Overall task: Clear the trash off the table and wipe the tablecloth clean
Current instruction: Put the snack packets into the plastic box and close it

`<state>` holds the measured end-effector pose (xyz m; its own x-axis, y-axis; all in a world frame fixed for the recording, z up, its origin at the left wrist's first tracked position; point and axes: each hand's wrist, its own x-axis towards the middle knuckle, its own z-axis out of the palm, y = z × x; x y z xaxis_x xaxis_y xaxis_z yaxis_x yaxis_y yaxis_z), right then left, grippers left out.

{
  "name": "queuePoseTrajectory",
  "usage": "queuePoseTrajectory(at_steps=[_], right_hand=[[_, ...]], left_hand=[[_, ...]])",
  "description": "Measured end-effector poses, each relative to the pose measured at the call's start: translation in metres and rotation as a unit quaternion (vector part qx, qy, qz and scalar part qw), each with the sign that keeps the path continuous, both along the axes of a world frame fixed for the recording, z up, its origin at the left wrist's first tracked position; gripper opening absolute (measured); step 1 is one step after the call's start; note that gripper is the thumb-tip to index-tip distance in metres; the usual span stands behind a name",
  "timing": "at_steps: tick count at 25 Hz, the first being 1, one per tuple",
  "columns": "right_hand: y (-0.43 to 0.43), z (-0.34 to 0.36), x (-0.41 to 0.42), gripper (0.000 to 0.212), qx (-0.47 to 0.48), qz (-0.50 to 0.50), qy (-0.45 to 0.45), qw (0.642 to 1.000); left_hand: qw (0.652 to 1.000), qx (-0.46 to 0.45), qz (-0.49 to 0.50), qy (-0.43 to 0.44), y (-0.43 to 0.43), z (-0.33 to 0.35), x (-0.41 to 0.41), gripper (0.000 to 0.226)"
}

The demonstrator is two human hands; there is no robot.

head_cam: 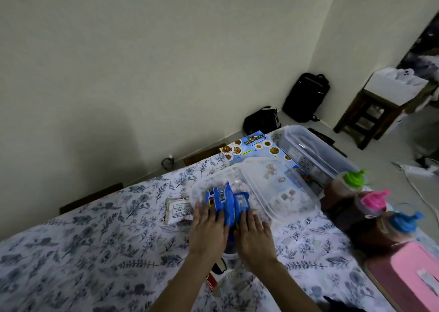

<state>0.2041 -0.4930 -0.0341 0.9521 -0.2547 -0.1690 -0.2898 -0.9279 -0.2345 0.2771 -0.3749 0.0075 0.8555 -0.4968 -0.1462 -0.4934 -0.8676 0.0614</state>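
Two hands, left hand and right hand, fingers flat, unclenched, press blue wrappers beneath them.

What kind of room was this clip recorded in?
Probably a home dining corner: a table under a floral blue-and-white tablecloth, lidded condiment jars at its right edge, and black backpacks on the floor against a plain wall.
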Motion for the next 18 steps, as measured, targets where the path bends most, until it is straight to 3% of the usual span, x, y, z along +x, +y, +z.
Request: queuePoseTrajectory(at_steps=[2, 4, 6, 8, 10, 13, 15, 18], right_hand=[[0.000, 0.010, 0.002, 0.078, 0.006, 0.005, 0.020, 1.000], [0.012, 0.018, 0.003, 0.061, -0.003, 0.010, -0.103, 0.995], [0.029, 0.015, -0.020, 0.054, 0.012, 0.131, -0.191, 0.973], [0.045, 0.009, -0.042, 0.053, 0.010, 0.276, -0.208, 0.938], [0.053, -0.006, -0.055, 0.056, -0.051, 0.370, -0.186, 0.909], [0.052, -0.024, -0.061, 0.069, -0.099, 0.339, -0.147, 0.924], [0.054, -0.027, -0.066, 0.074, -0.099, 0.288, -0.121, 0.945], [0.062, -0.019, -0.067, 0.083, -0.027, 0.235, -0.073, 0.969]], left_hand=[[0.987, -0.159, 0.035, -0.011, 0.007, 0.007, 0.003, 0.040], [0.957, -0.276, 0.089, -0.015, 0.022, 0.010, 0.003, 0.038], [0.932, -0.325, 0.153, -0.037, 0.042, -0.002, 0.007, 0.040], [0.934, -0.291, 0.208, -0.019, 0.060, -0.023, 0.015, 0.053], [0.960, -0.196, 0.193, 0.055, 0.073, -0.042, 0.021, 0.072], [0.981, -0.095, 0.142, 0.088, 0.081, -0.056, 0.021, 0.074], [0.988, -0.055, 0.137, 0.039, 0.084, -0.056, 0.014, 0.070], [0.991, -0.010, 0.133, -0.023, 0.096, -0.059, 0.003, 0.058]])
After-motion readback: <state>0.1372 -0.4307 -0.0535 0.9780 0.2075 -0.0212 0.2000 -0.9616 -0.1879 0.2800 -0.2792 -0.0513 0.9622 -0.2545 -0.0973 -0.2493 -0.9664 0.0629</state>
